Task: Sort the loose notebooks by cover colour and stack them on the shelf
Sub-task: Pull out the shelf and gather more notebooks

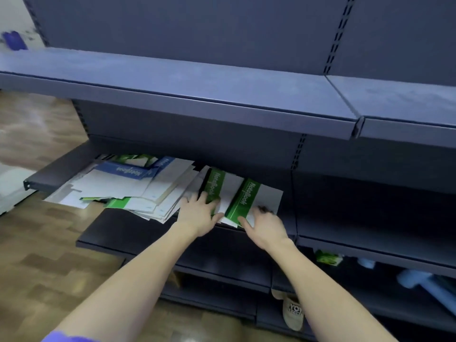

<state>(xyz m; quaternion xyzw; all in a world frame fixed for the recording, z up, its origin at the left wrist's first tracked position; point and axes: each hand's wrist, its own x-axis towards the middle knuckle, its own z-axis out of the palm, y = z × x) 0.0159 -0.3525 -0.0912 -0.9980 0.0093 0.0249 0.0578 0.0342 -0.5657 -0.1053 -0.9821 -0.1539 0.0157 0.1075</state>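
Your hands are on green notebooks on a dark metal shelf over wood-pattern floor

The shelf (pixel 59 169) sits under a wider blue-grey shelf (pixel 197 80). Your left hand (pixel 197 214) lies fairly flat, fingers spread, on one green notebook (pixel 214 186); your right hand (pixel 265 224) grips the edge of another green-banded notebook (pixel 243 199). A loose pile with a blue notebook (pixel 123 170) lies left

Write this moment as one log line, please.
step: gathering green notebooks | left hand: on left green notebook | right hand: gripping right green notebook | loose pile: unsorted on shelf
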